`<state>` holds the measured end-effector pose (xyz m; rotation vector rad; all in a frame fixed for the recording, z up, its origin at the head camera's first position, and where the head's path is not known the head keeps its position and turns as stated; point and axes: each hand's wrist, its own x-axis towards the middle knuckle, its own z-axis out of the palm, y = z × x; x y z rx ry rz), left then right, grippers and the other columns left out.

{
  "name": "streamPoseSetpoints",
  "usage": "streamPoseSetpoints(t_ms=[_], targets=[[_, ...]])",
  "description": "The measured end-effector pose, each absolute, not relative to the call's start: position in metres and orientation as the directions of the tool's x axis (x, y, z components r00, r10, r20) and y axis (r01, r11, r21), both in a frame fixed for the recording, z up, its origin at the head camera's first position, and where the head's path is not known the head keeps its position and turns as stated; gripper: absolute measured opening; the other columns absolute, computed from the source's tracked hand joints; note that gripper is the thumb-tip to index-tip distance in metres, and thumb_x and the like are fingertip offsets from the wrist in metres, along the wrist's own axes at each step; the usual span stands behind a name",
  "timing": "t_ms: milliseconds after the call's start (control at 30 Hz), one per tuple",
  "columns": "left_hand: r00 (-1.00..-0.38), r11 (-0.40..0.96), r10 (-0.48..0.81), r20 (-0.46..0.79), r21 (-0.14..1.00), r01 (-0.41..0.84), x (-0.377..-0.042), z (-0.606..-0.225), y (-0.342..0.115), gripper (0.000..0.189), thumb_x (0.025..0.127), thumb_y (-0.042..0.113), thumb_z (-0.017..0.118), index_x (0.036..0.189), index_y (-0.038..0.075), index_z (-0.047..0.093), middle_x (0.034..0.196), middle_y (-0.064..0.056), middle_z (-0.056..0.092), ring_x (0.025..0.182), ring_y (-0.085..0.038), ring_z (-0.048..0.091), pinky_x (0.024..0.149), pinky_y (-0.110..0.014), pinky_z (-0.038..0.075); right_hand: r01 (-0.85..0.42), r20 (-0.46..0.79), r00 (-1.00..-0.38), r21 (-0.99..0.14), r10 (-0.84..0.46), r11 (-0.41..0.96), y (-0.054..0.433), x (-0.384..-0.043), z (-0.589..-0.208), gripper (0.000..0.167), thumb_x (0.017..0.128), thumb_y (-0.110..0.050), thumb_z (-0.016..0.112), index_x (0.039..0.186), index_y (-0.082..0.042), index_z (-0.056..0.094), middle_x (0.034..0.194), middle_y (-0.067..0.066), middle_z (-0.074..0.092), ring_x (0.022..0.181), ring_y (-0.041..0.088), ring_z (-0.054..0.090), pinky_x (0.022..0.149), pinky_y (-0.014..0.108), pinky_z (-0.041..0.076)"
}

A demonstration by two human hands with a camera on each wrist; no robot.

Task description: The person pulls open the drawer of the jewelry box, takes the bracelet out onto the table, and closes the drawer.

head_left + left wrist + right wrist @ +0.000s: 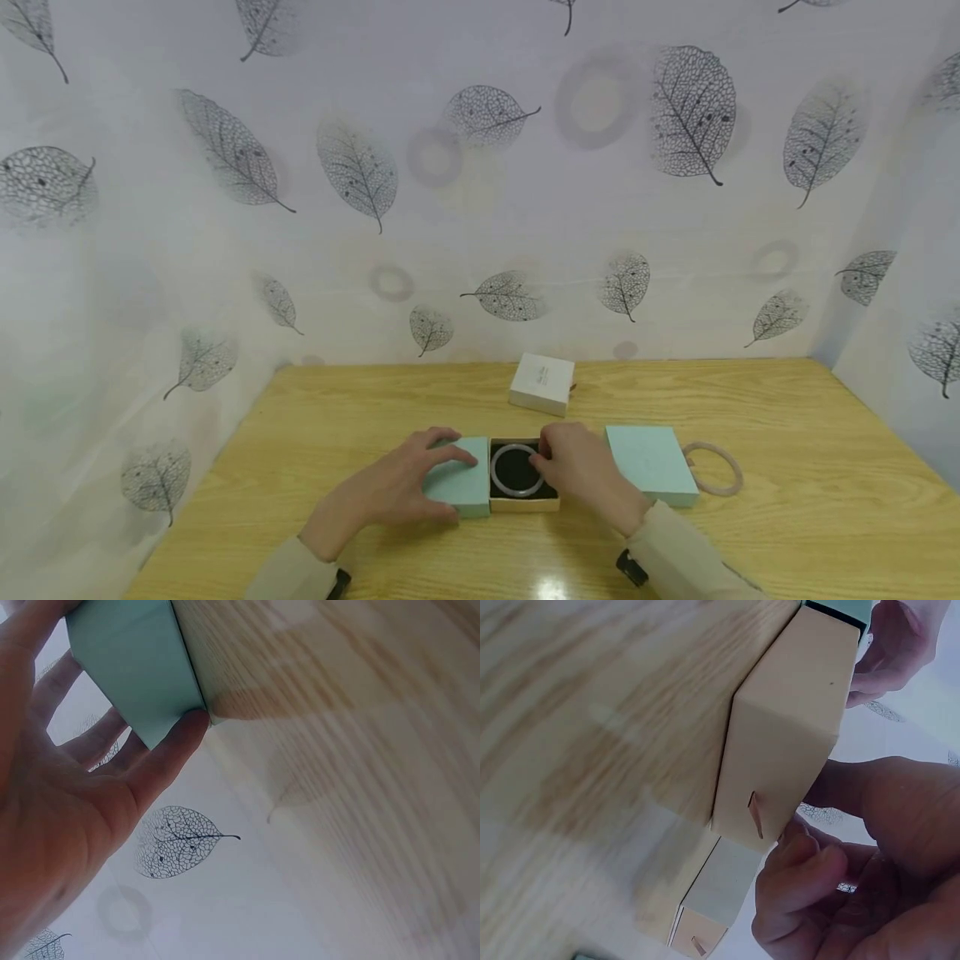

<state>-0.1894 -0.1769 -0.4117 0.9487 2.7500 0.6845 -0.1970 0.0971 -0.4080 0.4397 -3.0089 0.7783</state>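
On a table (pixel 360 417), two bangles (pixel 738 476), two green boxes (pixel 651 462), left grip (pixel 397 483) wide round one, right grip (pixel 588 468) curled, hold unclear

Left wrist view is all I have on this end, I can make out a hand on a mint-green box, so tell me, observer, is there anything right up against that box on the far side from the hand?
Observer: Yes. The head view shows an open drawer at the right end of the mint-green box.
Operator: Okay, and is there something in the drawer?
Observer: A pale bangle lies in it, on a black lining.
Operator: Where's the other hand?
Observer: The right hand is at the drawer's right end, its thumb by the bangle's edge; whether it pinches the bangle, I can't tell.
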Motion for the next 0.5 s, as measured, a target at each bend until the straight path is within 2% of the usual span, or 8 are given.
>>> streamPoseSetpoints(t_ms=[133,300,500], targets=[[-0.788,0.692,0.616,0.008,0.472,0.546,-0.1898,-0.4124,-0.1767,0.058,0.082,0.043,0.084,0.134,0.033,0.062,0.154,-0.010,0.045,0.137,-0.032,0.047,0.108,-0.057,0.048,-0.260,0.068,-0.963,-0.471,-0.259,0.843,0.0964,-0.1983,-0.4094,0.029,0.091,-0.013,0.075,0.067,-0.013,0.057,0.061,-0.002,0.053,0.051,0.011,0.047,0.046,0.025,0.035],[-0.782,0.685,0.623,0.017,0.471,0.556,-0.1909,-0.4133,-0.1770,0.057,0.082,0.043,0.084,0.134,0.034,0.061,0.153,-0.010,0.046,0.137,-0.032,0.047,0.107,-0.057,0.048,-0.235,0.064,-0.970,-0.497,-0.235,0.835,0.0957,-0.1990,-0.4101,0.026,0.089,-0.013,0.074,0.069,-0.011,0.058,0.062,-0.001,0.054,0.050,0.012,0.047,0.046,0.025,0.035],[-0.786,0.689,0.618,0.010,0.474,0.548,-0.1906,-0.4123,-0.1774,0.056,0.082,0.044,0.083,0.133,0.034,0.062,0.153,-0.009,0.046,0.137,-0.032,0.046,0.108,-0.057,0.048,-0.251,0.138,-0.968,-0.546,-0.210,0.799,0.0954,-0.1997,-0.4050,0.018,0.090,-0.010,0.072,0.075,-0.009,0.061,0.063,-0.001,0.055,0.051,0.010,0.047,0.046,0.023,0.037]])
